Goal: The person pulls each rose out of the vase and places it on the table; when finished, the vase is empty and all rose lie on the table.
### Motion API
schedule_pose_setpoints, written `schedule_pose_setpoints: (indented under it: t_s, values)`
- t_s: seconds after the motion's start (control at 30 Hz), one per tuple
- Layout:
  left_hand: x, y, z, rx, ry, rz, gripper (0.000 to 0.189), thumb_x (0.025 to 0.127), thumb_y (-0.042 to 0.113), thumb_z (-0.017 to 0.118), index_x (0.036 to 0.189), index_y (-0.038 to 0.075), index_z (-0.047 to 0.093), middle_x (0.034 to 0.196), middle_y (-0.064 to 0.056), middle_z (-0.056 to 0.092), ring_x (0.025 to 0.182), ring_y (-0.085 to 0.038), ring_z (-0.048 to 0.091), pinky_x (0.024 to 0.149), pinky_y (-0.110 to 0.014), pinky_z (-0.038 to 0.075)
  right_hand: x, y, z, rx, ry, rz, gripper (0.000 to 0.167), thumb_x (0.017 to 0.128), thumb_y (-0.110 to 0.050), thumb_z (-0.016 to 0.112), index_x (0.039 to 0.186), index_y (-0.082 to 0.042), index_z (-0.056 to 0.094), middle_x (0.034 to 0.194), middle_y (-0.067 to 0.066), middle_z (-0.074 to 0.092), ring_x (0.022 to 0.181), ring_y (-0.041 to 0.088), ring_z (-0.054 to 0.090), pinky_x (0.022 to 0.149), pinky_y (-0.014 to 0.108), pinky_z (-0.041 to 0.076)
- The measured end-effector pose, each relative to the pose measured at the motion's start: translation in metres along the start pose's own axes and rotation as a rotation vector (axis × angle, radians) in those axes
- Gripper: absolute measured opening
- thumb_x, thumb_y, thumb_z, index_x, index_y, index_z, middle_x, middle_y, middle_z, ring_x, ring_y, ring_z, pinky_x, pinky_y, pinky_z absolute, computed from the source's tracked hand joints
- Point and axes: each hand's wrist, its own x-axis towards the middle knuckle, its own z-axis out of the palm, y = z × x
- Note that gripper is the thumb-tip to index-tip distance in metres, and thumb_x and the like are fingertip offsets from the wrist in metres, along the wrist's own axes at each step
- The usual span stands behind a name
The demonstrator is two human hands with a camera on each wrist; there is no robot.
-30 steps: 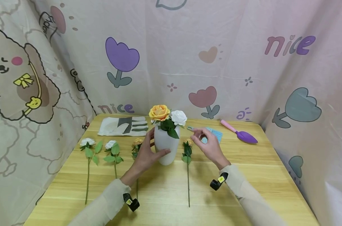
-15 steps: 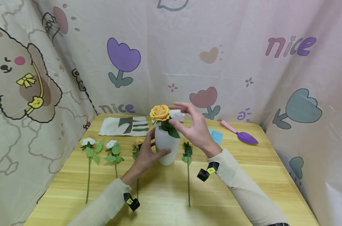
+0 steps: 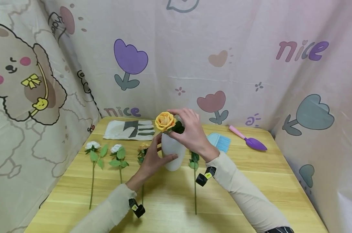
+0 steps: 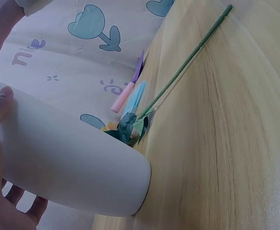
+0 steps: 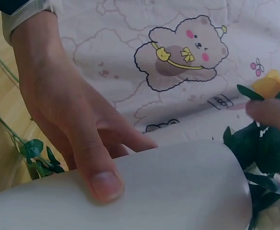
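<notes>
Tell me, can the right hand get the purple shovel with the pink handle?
Probably yes: the purple shovel lies uncovered on the wooden table, and the right hand could pass over the flat, light-blue toothed tool between them.

Glove (image 3: 129,130), blue comb (image 3: 219,142), purple trowel (image 3: 252,142)

The rose (image 3: 165,121) is yellow, the vase (image 3: 175,147) seemingly plain white.

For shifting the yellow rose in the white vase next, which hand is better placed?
Probably the right hand: it is up at the mouth of the white vase, close beside the yellow rose. The left hand grips the vase's side, lower down.
</notes>
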Motion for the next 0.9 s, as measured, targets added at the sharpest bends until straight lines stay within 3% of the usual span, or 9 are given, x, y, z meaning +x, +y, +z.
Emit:
schedule_pose_setpoints:
  t_s: [0.13,0.3,0.5,0.6,0.77,0.9]
  values:
    - [0.0,0.0,0.001,0.002,-0.002,0.011,0.103,0.091,0.026,0.092,0.171,0.019,0.029,0.166,-0.009,0.046,0.149,-0.036,0.05,0.117,-0.064,0.051,0.002,0.0,0.001,0.009,0.021,0.01,0.056,0.089,-0.019,0.092,0.138,-0.006,0.069,0.14,0.012,0.065,0.137,0.033,0.053,0.122,0.062,0.035]
    - [0.001,0.001,0.002,-0.013,-0.007,0.031,0.102,0.091,0.024,0.092,0.171,0.021,0.029,0.168,-0.006,0.043,0.149,-0.034,0.049,0.117,-0.064,0.05,0.007,-0.001,-0.006,0.14,0.075,0.017,0.055,0.093,-0.012,0.087,0.143,-0.004,0.064,0.142,0.014,0.066,0.138,0.032,0.057,0.122,0.058,0.044]
    - [0.0,0.003,0.002,-0.033,-0.007,-0.033,0.104,0.09,0.03,0.093,0.171,0.025,0.028,0.168,-0.003,0.043,0.151,-0.033,0.047,0.12,-0.064,0.046,0.019,-0.005,-0.022,0.254,0.169,0.025,0.058,0.099,-0.012,0.081,0.153,-0.007,0.058,0.151,0.011,0.067,0.144,0.024,0.06,0.123,0.05,0.047]
    - [-0.001,0.003,0.002,-0.039,-0.005,-0.069,0.106,0.089,0.035,0.093,0.171,0.027,0.027,0.168,-0.003,0.044,0.151,-0.032,0.047,0.121,-0.064,0.045,0.025,-0.005,-0.029,0.323,0.23,0.037,0.06,0.1,-0.01,0.081,0.155,-0.008,0.058,0.152,0.01,0.066,0.14,0.022,0.063,0.118,0.044,0.052]
    - [-0.001,0.002,0.002,-0.033,0.0,-0.072,0.108,0.087,0.035,0.094,0.172,0.026,0.027,0.168,-0.004,0.044,0.15,-0.032,0.048,0.12,-0.064,0.046,0.03,-0.001,-0.039,0.423,0.317,0.095,0.062,0.099,-0.009,0.081,0.157,-0.013,0.058,0.149,0.008,0.067,0.134,0.017,0.065,0.111,0.032,0.056]
    - [-0.002,0.002,0.002,-0.036,0.004,-0.064,0.108,0.087,0.032,0.094,0.172,0.025,0.027,0.168,-0.005,0.043,0.151,-0.033,0.047,0.12,-0.064,0.046,0.032,0.003,-0.044,0.525,0.394,0.157,0.062,0.097,-0.007,0.083,0.152,-0.016,0.055,0.131,0.011,0.072,0.118,0.015,0.072,0.097,0.027,0.061]
